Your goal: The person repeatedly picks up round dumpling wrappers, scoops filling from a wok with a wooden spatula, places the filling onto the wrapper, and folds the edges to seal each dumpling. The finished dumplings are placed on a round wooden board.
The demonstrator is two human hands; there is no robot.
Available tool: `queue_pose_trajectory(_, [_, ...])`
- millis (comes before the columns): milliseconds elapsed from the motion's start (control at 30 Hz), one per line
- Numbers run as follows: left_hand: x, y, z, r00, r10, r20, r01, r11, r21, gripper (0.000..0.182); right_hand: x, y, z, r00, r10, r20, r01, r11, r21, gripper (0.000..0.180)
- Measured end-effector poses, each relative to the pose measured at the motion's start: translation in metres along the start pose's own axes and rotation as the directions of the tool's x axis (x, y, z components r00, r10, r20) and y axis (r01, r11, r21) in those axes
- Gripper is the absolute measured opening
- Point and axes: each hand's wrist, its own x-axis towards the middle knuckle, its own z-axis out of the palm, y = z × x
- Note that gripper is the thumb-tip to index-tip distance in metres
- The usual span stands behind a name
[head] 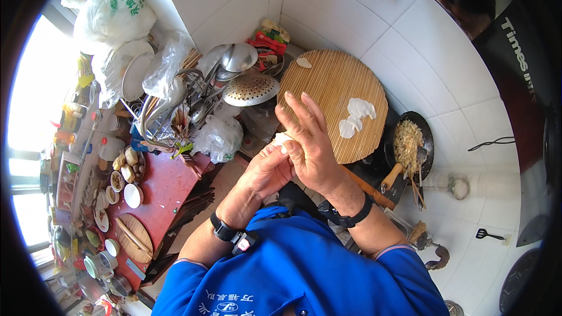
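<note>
In the middle of the head view, my left hand (268, 171) and my right hand (312, 153) meet around a small piece of white dough (282, 139), pinched between the thumbs and fingers. The other fingers of my right hand are spread. Behind them lies a round slatted mat (325, 74) of bamboo or reed. Several thin white dough wrappers (361, 109) overlap on its right part, and one single wrapper (304, 62) lies near its far edge. To the right, a black wok (430, 140) holds a chopped filling (407, 142), with a wooden-handled utensil (392, 177) and chopsticks in it.
On the left, a red table (164, 180) bears bowls, a round wooden board (127, 245) with a rolling pin (134, 237), and a cleaver (135, 268). Beyond stand a wire rack of utensils, a perforated skimmer (251, 90) and plastic bags (218, 138). A tiled wall rises behind the mat.
</note>
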Motion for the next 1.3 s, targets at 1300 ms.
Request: queue_pose_trajectory(1300, [-0.088,-0.012,-0.111,0.644,0.464,-0.608,0.44,0.426,0.79,0.044,0.058,0.362,0.138,0.267,0.927,0.261,-0.885,0.129,0.447,0.024])
